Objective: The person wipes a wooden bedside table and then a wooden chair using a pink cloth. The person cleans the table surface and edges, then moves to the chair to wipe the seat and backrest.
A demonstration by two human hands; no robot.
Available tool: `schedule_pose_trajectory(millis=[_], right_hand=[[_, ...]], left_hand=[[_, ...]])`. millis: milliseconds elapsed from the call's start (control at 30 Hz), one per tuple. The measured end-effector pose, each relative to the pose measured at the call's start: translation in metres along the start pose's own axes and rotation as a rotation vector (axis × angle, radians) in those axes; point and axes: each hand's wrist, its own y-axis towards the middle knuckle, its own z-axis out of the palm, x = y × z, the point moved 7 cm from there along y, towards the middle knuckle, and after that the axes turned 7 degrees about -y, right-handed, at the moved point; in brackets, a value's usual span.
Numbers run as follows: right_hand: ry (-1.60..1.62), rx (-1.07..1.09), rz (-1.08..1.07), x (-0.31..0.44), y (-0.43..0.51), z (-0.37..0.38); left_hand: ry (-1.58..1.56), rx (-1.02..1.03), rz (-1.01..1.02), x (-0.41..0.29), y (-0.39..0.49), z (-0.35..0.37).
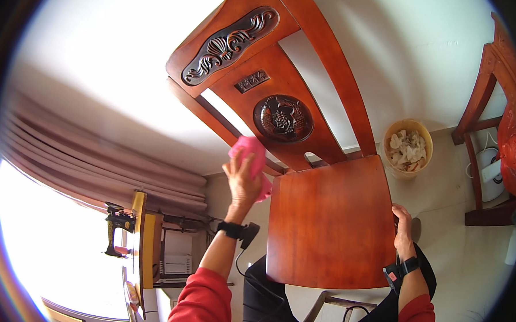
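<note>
A reddish-brown wooden chair (331, 224) stands before me, its seat between my knees and its carved backrest (283, 84) rising beyond. Dark relief carvings decorate the top rail, and a round carved medallion (283, 119) sits on the central splat. My left hand (243, 182) grips a bunched pink cloth (252, 154) against or just in front of the backrest's left post; contact is hard to tell. On the other side, my right hand (403, 227) holds the right edge of the seat, with its fingertips partly hidden under the edge.
A yellow bin (429, 147) with crumpled waste stands right of the chair by the wall. Farther right is another wooden chair (477, 93) with a red bag (512, 150). At left, a black sewing machine (119, 228) sits on a yellow-edged table (138, 242) near a pinkish curtain (111, 154).
</note>
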Motion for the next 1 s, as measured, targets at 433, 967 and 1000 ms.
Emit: schedule_pose_trajectory(millis=[433,967,1000], right_hand=[[0.004,0.008,-0.030,-0.003,0.004,-0.001],[0.038,-0.004,0.034,-0.005,0.002,-0.002],[0.043,-0.001,0.036,-0.005,0.002,-0.001]], left_hand=[[-0.042,-0.471,0.123,-0.036,0.160,-0.039],[-0.195,-0.065,0.018,-0.031,-0.069,0.147],[-0.182,-0.014,0.036,-0.032,-0.075,0.150]])
